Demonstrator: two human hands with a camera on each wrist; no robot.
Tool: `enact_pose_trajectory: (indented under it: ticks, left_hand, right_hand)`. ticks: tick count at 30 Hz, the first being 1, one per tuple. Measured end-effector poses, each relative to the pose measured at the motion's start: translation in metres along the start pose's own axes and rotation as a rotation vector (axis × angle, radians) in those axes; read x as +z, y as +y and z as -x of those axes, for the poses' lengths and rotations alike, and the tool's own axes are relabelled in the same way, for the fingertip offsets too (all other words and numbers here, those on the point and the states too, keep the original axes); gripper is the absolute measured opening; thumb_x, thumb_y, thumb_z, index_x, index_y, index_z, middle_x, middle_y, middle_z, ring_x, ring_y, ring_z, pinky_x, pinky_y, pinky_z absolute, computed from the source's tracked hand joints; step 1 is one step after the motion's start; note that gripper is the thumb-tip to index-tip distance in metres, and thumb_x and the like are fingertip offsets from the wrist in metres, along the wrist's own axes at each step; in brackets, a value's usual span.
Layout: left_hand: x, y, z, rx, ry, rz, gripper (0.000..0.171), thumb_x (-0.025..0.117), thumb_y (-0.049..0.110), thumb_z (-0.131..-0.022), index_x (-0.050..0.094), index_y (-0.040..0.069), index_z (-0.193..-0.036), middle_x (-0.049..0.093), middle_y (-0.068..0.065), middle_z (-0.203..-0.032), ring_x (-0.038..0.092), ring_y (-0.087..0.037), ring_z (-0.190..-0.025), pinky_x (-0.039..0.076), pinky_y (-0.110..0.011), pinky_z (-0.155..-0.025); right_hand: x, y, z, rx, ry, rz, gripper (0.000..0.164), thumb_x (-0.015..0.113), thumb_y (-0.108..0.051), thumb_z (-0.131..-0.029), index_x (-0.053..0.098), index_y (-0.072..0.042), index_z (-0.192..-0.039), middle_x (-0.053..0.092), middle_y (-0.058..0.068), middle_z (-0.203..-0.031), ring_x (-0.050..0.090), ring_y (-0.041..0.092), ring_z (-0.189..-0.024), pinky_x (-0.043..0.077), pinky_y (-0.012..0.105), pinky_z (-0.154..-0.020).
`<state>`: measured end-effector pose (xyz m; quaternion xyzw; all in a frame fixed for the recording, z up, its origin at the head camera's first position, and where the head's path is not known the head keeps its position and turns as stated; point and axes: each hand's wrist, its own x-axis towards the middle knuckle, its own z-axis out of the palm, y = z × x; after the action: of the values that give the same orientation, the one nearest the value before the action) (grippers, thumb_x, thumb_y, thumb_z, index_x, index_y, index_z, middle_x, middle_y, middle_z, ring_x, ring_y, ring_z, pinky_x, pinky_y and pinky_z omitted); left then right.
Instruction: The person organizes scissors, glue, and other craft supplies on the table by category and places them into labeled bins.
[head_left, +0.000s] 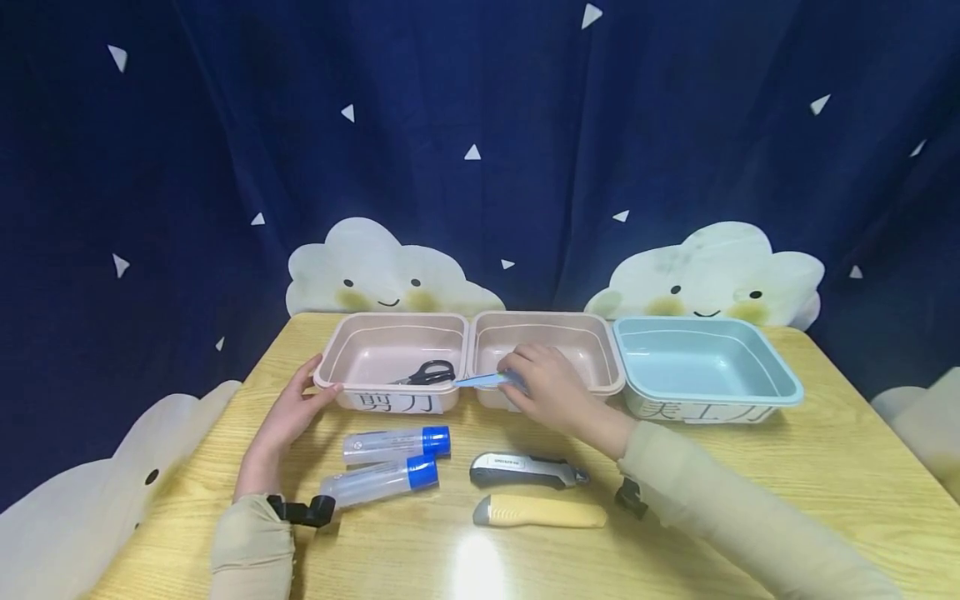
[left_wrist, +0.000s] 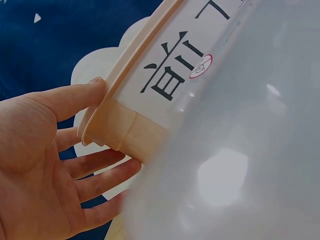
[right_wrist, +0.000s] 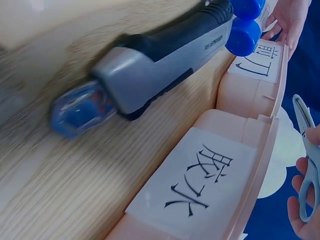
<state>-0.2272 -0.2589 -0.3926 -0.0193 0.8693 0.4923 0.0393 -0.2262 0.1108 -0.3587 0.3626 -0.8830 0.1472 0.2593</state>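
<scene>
My right hand (head_left: 551, 387) holds light blue scissors (right_wrist: 311, 175) above the front rim of the middle pinkish bin (head_left: 570, 340), the blades pointing left toward the left bin. At the front left corner of that left pinkish bin (head_left: 360, 354), my left hand (head_left: 288, 421) grips the edge, thumb on the rim and fingers around the side, as the left wrist view shows. Black-handled scissors (head_left: 433, 372) lie inside the left bin. Its front bears a white label (left_wrist: 172, 65) with dark characters.
A light blue bin (head_left: 690, 362) stands at the right of the row. Before the bins lie two clear blue-capped bottles, one (head_left: 386, 444) behind the other (head_left: 375, 483). Right of them are a grey-black utility knife (head_left: 521, 470) and a yellow one (head_left: 543, 511). A dark curtain (head_left: 480, 100) hangs behind.
</scene>
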Motion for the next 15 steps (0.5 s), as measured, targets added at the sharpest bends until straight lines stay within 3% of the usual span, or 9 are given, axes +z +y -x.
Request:
enact_pose_trajectory:
  ticks: [9,15]
  left_hand:
    - [0.001,0.001,0.001,-0.009,0.002,0.008,0.077,0.053,0.034,-0.091,0.005,0.016,-0.148,0.028,-0.026,-0.142,0.031,-0.04,-0.125,0.026,-0.055,-0.099]
    - [0.001,0.002,0.002,-0.007,0.002,0.01,0.076,0.053,0.034,-0.091,0.005,0.016,-0.148,0.028,-0.026,-0.142,0.029,-0.041,-0.126,0.024,-0.057,-0.1]
  right_hand:
    - [0.015,-0.004,-0.018,0.036,-0.012,-0.04,0.013,0.064,-0.016,-0.081,0.063,-0.01,-0.092,0.061,0.0,-0.087,0.056,0.02,-0.089,0.044,0.036,-0.081]
    - [0.028,-0.007,-0.027,0.063,-0.032,-0.056,0.014,0.062,-0.018,-0.081,0.063,-0.01,-0.093,0.06,0.0,-0.086,0.056,0.02,-0.088,0.045,0.037,-0.078]
